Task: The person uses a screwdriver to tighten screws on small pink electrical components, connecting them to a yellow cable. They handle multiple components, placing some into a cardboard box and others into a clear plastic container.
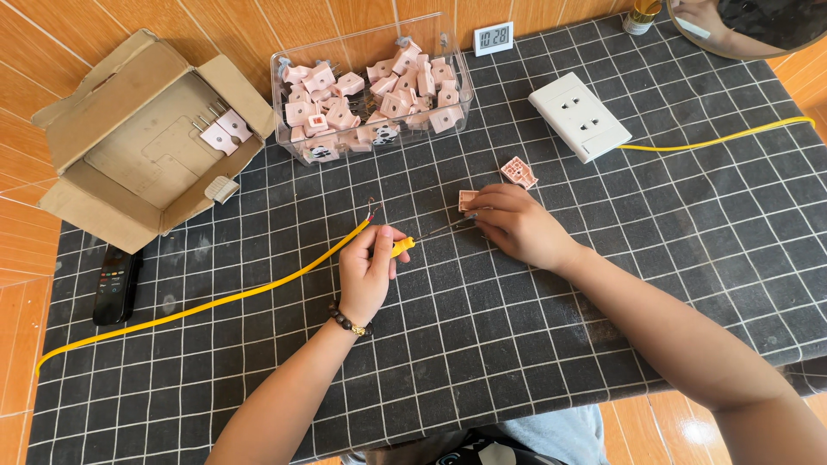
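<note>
Where pink plugs (345, 95) fill clear bin (452, 108), cardboard box (103, 103) open

Mat (603, 327) covered the table; everything sat on it. Box (138, 138) lay at far left, overhanging the mat edge, with two plugs (220, 131) in it. Remote (117, 284) lay just before the box. Bin (370, 86) stood right of the box at the back, full of plugs. Clock (494, 38) stood behind the bin's right corner. Socket (579, 116) lay right of the bin, its cable (715, 138) running off right. Shell (519, 171) lay before the socket, just behind the right hand (517, 226). Left hand (369, 271) sat left of the right, screwdriver (422, 238) between them. Wire (215, 301) ran from the left hand to the left edge.
</note>
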